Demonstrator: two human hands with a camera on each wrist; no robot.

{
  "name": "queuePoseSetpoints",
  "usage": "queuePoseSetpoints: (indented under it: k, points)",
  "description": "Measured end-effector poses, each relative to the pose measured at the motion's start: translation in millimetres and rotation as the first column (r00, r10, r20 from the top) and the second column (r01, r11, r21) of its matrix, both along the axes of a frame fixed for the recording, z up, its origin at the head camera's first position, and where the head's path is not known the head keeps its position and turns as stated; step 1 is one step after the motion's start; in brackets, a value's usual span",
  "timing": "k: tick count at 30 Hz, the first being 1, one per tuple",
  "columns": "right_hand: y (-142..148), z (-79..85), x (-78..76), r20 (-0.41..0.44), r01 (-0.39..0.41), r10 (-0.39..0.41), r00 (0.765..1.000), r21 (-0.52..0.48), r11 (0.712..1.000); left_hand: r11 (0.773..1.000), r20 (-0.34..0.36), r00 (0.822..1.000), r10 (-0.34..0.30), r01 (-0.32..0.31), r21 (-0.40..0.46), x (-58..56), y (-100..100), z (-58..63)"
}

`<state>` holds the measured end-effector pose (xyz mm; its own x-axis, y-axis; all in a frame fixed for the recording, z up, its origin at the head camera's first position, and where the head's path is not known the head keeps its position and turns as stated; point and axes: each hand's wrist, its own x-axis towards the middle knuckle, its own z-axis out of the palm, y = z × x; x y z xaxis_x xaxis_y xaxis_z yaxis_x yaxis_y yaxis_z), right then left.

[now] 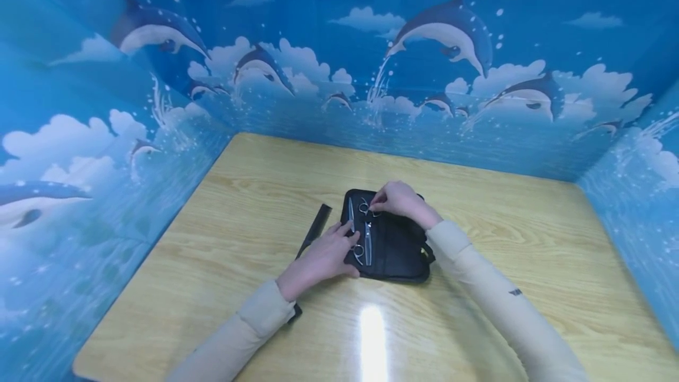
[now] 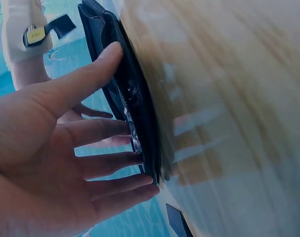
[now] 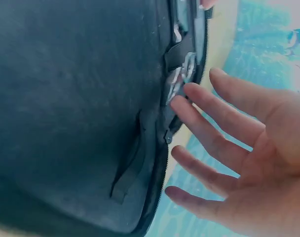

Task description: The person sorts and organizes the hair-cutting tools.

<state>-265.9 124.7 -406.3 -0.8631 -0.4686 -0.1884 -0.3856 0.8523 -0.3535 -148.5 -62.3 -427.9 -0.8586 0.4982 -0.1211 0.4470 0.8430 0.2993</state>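
Note:
An unfolded black zip case (image 1: 400, 249) lies on the table with two pairs of scissors in it. One pair, the scissors with rings at the top (image 1: 368, 243), passes under a small black strap; the other, the left scissors (image 1: 351, 211), points the opposite way. My left hand (image 1: 323, 255) lies over the case's left side, its extended fingers (image 2: 115, 165) at the edge. My right hand (image 1: 399, 199) is at the upper rings; in the right wrist view its fairly straight fingers (image 3: 214, 140) have their tips right by the metal rings (image 3: 174, 84).
A black comb (image 1: 316, 229) lies left of the case, partly hidden under the left forearm. The wooden table (image 1: 254, 193) is bounded by blue dolphin-print walls (image 1: 318, 75) at the back and sides. A loop (image 1: 427, 252) sticks out from the case's right edge.

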Motion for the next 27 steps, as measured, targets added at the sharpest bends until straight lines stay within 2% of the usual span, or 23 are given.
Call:
queuePoseSetpoints:
  k: [3, 5, 8, 11, 13, 15, 17, 20, 24, 27]
  points:
    - [8.3, 3.1, 10.7, -0.031, -0.021, 0.021, 0.999, -0.019, 1.0, 0.999, -0.009, 1.0, 0.011, -0.011, 0.04, -3.7, -2.0, -1.3]
    - [14.6, 5.1, 20.8, -0.057, -0.025, 0.023, 0.998, -0.05, 0.998, 0.995, -0.042, 0.999, 0.023, -0.019, 0.095, -7.8, -4.9, -2.8]
    - [25.8, 8.3, 37.9, -0.113, -0.01, -0.001, 0.994, -0.095, 0.995, 0.98, -0.11, 0.989, 0.102, -0.081, 0.18, -13.8, -13.4, -2.2]
    - [39.2, 11.9, 55.3, -0.156, 0.058, -0.078, 0.985, -0.127, 0.99, 0.947, -0.168, 0.953, 0.252, -0.208, 0.243, -18.8, -26.4, 1.7]
    - [49.0, 13.3, 65.6, -0.183, 0.126, -0.15, 0.972, -0.132, 0.983, 0.924, -0.175, 0.921, 0.347, -0.305, 0.23, -20.6, -36.0, 4.7]
    - [58.7, 12.8, 74.5, -0.193, 0.195, -0.218, 0.957, -0.13, 0.972, 0.911, -0.165, 0.902, 0.399, -0.37, 0.179, -21.5, -44.8, 6.4]
    - [67.1, 11.0, 81.9, -0.174, 0.253, -0.272, 0.946, -0.123, 0.96, 0.911, -0.137, 0.902, 0.41, -0.401, 0.093, -21.4, -51.6, 6.9]
    - [76.4, 6.3, 90.3, -0.095, 0.306, -0.315, 0.944, -0.101, 0.947, 0.919, -0.08, 0.917, 0.392, -0.393, -0.004, -20.5, -57.5, 6.3]
    - [82.4, -3.3, 96.8, -0.003, 0.318, -0.319, 0.948, -0.07, 0.945, 0.929, -0.034, 0.929, 0.368, -0.369, -0.04, -20.4, -59.8, 5.0]
    - [83.4, -11.5, 99.4, 0.025, 0.308, -0.307, 0.951, -0.072, 0.949, 0.929, -0.01, 0.931, 0.365, -0.365, -0.056, -21.9, -60.9, 4.8]
